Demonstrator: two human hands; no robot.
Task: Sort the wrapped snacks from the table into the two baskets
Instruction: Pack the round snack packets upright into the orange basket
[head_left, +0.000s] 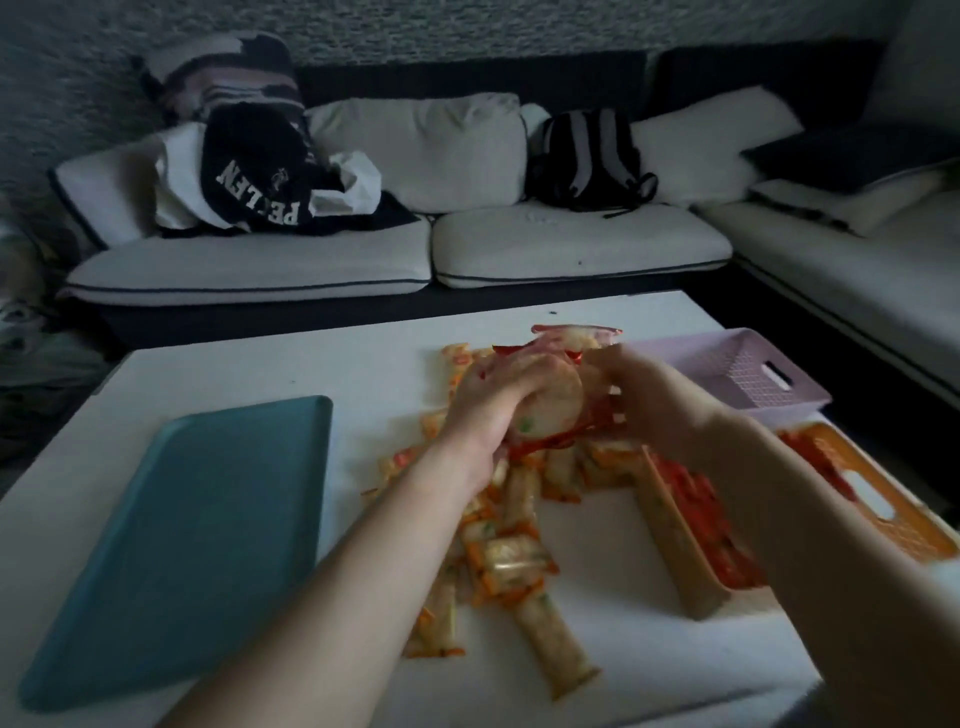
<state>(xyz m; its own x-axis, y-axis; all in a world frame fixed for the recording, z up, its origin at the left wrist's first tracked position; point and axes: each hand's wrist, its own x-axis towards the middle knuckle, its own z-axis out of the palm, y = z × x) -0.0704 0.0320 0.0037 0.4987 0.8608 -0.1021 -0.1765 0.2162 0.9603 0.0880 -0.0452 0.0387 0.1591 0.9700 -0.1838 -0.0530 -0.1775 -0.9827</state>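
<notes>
Left grip and right grip both clutch red snacks; you're bunching them, likely for the orange basket.

One head-worn view (wide-angle, edges curving) looks forward and down from close above the worktop, with a sofa filling the far side of the frame

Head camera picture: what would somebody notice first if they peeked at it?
Right in the middle, the left hand and right hand both grip a bundle of red-edged snacks above the white table. Under them sprawls a messy pile of orange-edged snacks. A big teal tray lies on the left, and an orange basket holding red wrappers and a lilac basket sit on the right.
</notes>
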